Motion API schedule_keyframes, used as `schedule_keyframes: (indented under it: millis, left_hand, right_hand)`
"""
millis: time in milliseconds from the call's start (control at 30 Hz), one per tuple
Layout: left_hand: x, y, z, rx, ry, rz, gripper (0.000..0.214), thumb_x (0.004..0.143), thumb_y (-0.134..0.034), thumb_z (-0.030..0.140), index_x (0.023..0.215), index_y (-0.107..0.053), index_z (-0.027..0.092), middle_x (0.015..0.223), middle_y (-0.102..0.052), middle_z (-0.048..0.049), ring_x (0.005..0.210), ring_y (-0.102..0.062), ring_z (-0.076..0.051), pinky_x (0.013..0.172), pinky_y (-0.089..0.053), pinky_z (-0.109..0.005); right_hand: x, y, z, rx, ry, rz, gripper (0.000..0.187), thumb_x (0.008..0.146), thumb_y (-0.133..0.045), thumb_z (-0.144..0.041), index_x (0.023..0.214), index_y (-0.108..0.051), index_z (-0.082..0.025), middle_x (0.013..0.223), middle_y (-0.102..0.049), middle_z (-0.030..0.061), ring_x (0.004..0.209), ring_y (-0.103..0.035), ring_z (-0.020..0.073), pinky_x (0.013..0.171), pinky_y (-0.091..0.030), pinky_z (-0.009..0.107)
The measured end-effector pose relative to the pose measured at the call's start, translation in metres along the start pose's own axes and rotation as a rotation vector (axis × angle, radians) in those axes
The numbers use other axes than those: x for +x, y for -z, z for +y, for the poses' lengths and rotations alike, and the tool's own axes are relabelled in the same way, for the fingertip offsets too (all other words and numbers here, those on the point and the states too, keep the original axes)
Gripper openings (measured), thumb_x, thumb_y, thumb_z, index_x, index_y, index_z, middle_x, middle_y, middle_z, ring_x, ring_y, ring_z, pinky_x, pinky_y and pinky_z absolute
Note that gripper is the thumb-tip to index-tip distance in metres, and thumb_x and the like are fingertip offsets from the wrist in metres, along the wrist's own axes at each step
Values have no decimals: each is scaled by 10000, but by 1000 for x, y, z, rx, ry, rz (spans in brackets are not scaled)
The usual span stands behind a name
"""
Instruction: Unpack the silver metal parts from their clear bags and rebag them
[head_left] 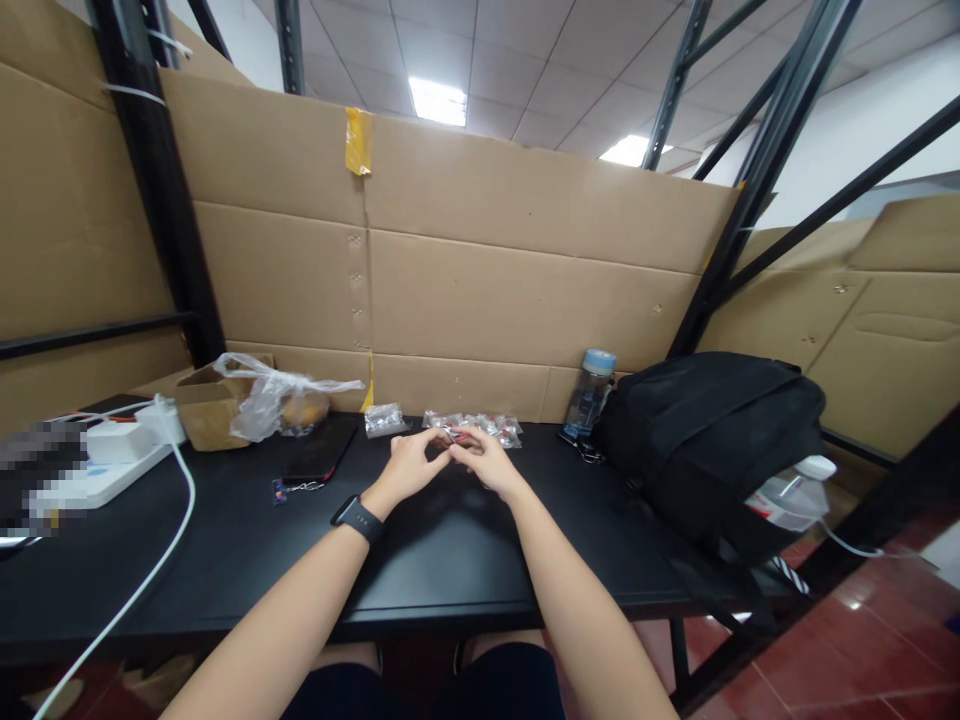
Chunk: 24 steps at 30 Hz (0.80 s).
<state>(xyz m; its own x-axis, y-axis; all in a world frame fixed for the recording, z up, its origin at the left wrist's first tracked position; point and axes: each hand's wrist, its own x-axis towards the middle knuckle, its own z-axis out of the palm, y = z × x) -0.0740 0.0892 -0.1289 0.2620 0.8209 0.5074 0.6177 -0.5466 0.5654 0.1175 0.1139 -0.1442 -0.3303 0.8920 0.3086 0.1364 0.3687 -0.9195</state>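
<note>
My left hand and my right hand meet above the middle of the black table, fingers pinched together round a small red and silver part that is too small to name. A black watch sits on my left wrist. Just behind the hands lie clear packets holding small red and silver pieces, and one more small clear packet lies to their left.
A black backpack fills the table's right end, a blue-capped bottle beside it. At left: a dark phone, a key fob, a plastic bag by a cardboard box, a white power strip and cable. Cardboard walls stand behind.
</note>
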Motion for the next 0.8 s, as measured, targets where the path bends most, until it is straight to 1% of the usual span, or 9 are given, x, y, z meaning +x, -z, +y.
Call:
schedule_keyframes:
  millis: [67,167,233,333,433,567,667,733,800]
  left_hand:
    - [-1,-2,1,-37,-15,13,194,881,-591,353,1029,-687,272,1028,-759,-1,1003,-683,-213,958,-413,-331]
    - [-1,-8,1,-92,-5,51,174,880,-581,360,946,-698,249,989,-760,-3,971,-685,-205,925,-434,-310]
    - [0,-12,0,-109,-11,38,167,874,-575,349,889,-694,232,935,-758,-2,904,-684,-195,885,-445,-294]
    - [1,-14,1,-56,13,-5,184,864,-565,344,861,-702,220,882,-758,-1,784,-673,-182,851,-440,-300]
    - [1,-9,0,41,55,-15,225,869,-544,360,853,-726,229,874,-765,-6,813,-680,-196,881,-403,-326]
    - [3,5,-13,221,139,7,225,845,-534,316,822,-746,242,863,-772,-27,889,-677,-233,939,-338,-389]
    - [3,15,-28,351,219,-24,211,806,-558,302,740,-751,249,835,-771,-45,911,-668,-262,949,-309,-431]
    - [3,19,-37,407,276,-59,193,784,-588,325,710,-751,252,821,-769,-55,905,-666,-272,946,-303,-446]
    - [3,21,-42,449,324,-89,187,767,-619,371,708,-751,251,822,-768,-68,903,-666,-280,941,-304,-455]
  right_hand:
    - [0,-3,1,69,-5,-43,533,778,-756,-484,1248,-626,-269,1061,-667,46,704,-635,126,561,-456,219]
    - [-1,-3,2,122,-19,-73,482,740,-801,-456,1144,-656,-238,946,-680,27,676,-633,122,547,-440,209]
    - [-2,-1,1,150,-29,-80,485,692,-840,-440,1079,-650,-219,901,-681,17,670,-635,126,569,-459,219]
    - [-2,1,-3,132,-24,-76,505,647,-867,-431,1035,-638,-204,898,-679,16,672,-629,125,627,-492,244]
    - [-1,8,-6,29,2,-19,500,647,-857,-449,1018,-634,-199,889,-667,11,639,-597,113,607,-475,239]
    - [-2,33,-1,-234,4,77,497,620,-859,-430,998,-645,-188,838,-649,-6,625,-568,111,587,-440,227]
    - [-5,54,8,-505,-95,40,475,522,-905,-324,915,-687,-168,817,-654,-2,645,-571,118,609,-434,230]
    - [-6,64,12,-581,-151,-13,471,491,-915,-298,893,-712,-161,830,-671,8,667,-587,125,629,-438,232]
    - [-7,69,15,-588,-183,-71,474,484,-921,-328,885,-730,-160,823,-684,9,686,-599,132,643,-442,233]
